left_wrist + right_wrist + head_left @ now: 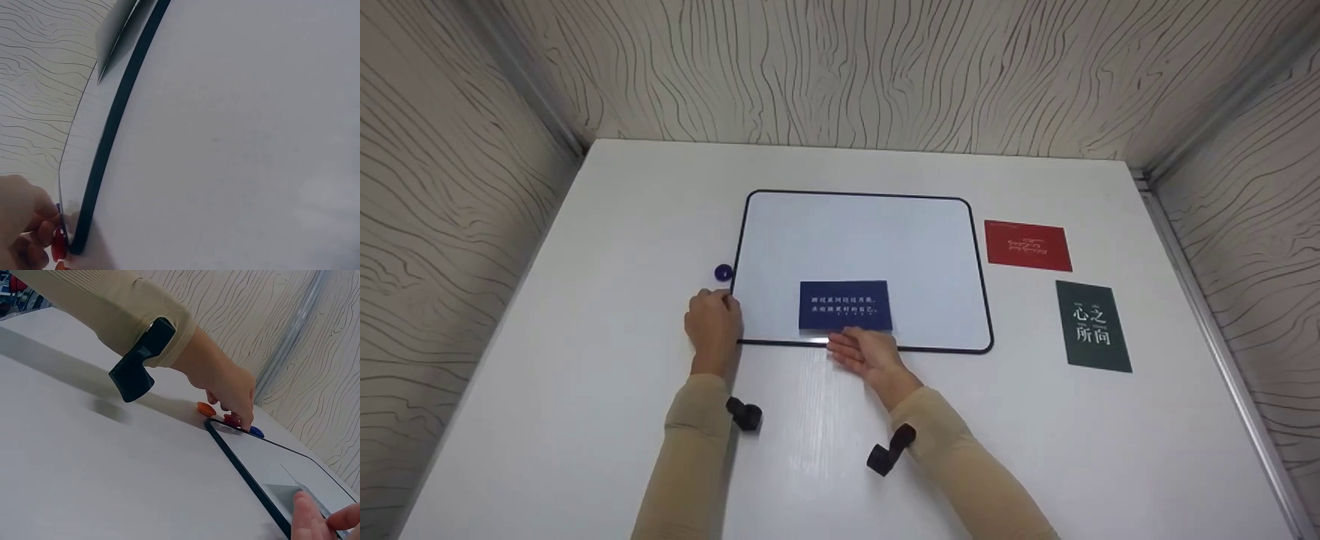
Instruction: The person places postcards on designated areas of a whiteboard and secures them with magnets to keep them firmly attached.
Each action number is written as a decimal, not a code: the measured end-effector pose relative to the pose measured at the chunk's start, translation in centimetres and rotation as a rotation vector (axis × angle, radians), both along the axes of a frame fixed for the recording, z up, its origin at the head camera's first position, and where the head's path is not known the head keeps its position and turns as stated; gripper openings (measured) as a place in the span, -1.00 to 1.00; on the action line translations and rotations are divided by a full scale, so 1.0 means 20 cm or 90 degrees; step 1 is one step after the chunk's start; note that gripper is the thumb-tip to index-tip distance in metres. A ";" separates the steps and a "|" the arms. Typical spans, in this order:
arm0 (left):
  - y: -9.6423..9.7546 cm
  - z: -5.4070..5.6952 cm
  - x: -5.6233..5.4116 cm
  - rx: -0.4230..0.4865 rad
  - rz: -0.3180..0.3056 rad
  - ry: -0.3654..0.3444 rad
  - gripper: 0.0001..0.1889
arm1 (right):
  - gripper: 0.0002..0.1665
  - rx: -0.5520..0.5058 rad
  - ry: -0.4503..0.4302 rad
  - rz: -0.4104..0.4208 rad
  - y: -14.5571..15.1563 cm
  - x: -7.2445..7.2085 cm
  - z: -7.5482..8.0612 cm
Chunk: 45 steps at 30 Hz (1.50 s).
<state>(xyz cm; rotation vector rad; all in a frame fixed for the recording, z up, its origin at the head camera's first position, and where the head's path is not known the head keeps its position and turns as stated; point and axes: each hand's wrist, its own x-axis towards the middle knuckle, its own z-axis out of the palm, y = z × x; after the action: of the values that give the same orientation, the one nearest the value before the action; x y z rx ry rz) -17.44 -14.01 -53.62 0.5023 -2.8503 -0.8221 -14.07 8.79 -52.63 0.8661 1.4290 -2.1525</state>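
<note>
My left hand (712, 326) is at the left edge of the whiteboard (855, 232), its fingers bent down around a small red magnet (230, 420). That magnet is hidden under the hand in the head view. A blue magnet (723, 272) lies just beyond the fingers, and an orange magnet (206, 409) lies on the near side. Over the board's lower edge, my right hand (870, 356) holds a dark blue card (844, 294) with white writing by its near edge, thumb above and fingers below. The card is tilted up, apart from the board's surface.
To the right of the board lie a red card (1027, 246) and a dark green card (1093, 326) with white characters. The white table (802, 480) carries everything, and wood-patterned walls (840, 75) stand behind it and at both sides.
</note>
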 end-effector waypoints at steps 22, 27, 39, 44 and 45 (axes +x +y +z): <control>-0.05 -0.01 0.04 0.018 0.017 0.096 -0.77 | -0.67 0.027 -0.035 0.019 -0.03 -0.02 -0.01; -0.07 0.00 0.04 0.012 0.021 0.113 -0.79 | -0.70 0.041 -0.050 0.028 -0.03 -0.03 0.00; -0.11 0.01 0.05 0.056 0.033 0.075 -0.75 | -0.77 0.008 -0.042 0.021 -0.02 -0.02 0.00; -0.11 0.02 0.05 0.084 0.040 0.050 -0.72 | -0.74 0.002 -0.025 0.038 0.00 -0.02 0.01; -0.11 0.02 0.05 0.088 0.040 0.048 -0.72 | -0.73 0.007 -0.019 0.042 0.01 -0.02 0.01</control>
<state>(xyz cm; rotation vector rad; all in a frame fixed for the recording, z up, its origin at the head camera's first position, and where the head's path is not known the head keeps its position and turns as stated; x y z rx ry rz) -16.35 -16.24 -53.20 0.5612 -2.7088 -1.0083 -14.42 8.95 -52.48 0.8406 1.4359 -2.0765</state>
